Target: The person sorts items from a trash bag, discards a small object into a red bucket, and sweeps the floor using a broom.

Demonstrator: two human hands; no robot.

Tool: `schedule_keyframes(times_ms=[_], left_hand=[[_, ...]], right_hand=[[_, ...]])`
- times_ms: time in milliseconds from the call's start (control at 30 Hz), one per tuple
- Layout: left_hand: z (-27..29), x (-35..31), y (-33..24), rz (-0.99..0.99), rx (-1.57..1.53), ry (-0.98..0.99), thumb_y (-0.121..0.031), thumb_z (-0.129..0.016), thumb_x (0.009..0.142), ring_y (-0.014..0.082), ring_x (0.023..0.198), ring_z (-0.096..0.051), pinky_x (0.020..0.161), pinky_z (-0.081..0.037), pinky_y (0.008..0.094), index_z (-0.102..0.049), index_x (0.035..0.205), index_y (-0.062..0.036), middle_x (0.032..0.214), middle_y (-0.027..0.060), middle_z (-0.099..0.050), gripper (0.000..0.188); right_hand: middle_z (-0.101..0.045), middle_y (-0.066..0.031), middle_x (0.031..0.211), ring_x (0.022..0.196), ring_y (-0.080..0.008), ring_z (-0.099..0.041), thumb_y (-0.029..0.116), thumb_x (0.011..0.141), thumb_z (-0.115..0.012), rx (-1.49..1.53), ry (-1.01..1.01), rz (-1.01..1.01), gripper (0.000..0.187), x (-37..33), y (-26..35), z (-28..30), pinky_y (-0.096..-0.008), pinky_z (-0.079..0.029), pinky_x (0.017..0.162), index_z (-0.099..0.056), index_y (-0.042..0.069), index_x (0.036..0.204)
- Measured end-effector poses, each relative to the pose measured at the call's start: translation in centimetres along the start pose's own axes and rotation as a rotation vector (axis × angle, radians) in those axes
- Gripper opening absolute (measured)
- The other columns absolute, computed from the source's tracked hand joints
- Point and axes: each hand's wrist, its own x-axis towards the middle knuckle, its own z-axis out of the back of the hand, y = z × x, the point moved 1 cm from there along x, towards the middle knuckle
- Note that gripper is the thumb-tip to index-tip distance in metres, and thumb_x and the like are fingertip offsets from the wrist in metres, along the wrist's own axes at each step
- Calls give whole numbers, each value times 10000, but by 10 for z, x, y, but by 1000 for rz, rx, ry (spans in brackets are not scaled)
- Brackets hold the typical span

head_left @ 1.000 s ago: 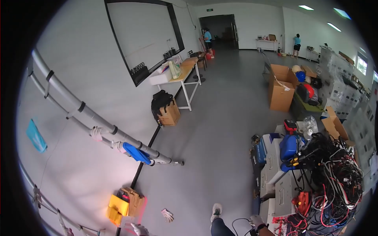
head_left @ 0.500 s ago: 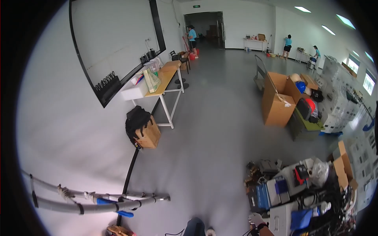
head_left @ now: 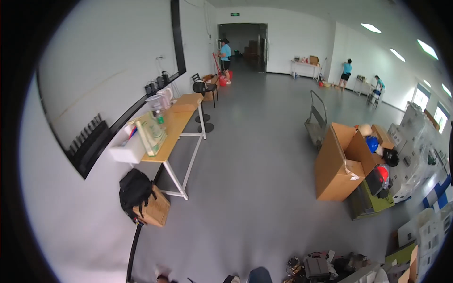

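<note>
At the lower edge, left of the middle, my left hand (head_left: 163,273) is only partly in view and smeared by motion. It seems to wear a pale glove, and its fingers cannot be made out. It is low beside the wall, nearest the black floor trim (head_left: 133,254). A short dark strip beside it is too small to name. My right hand is out of view. My trouser leg (head_left: 259,275) shows at the bottom middle.
On the left, a black backpack (head_left: 135,191) rests on a carton (head_left: 155,207) beside a wooden-topped table (head_left: 175,137). On the right are a tall open carton (head_left: 337,165), a flatbed trolley (head_left: 317,123) and piled equipment (head_left: 317,266). Three people in blue shirts stand farther off.
I have moved forward: the table, backpack and cartons look nearer and lower. The pole frame at left and most of the near equipment pile have left view. My gloved right hand is gone from view.
</note>
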Motion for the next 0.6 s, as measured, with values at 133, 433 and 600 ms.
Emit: schedule_keyframes(times_ms=[133, 433, 600], left_hand=[[28, 143, -300, -306, -888, 151, -126, -545, 796, 250, 931, -527, 814, -451, 342, -345, 1288, -79, 1066, 93, -507, 533], [56, 272, -535, -611, -216, -202, -13, -539, 713, 179, 659, -526, 630, -472, 328, -463, 1107, -58, 748, 88, -512, 404], [29, 298, -442, 45, -729, 5, -48, -566, 733, 229, 840, -510, 797, -447, 347, -436, 1135, -34, 985, 111, -515, 423]], right_hand=[[-500, -23, 546, 413, -163, -440, 274, 839, -564, 753, 50, -220, 140, -20, 45, 36, -328, -326, 357, -636, 156, 820], [-638, -81, 998, 958, -220, -596, 214, 797, -527, -1409, -199, 440, 207, 116, 485, 176, -396, -485, 724, -656, 132, 936], [-615, -167, 979, 895, -314, -591, 280, 836, -496, -271, -358, 558, 316, 242, 783, 295, -391, -463, 771, -582, 92, 1075]])
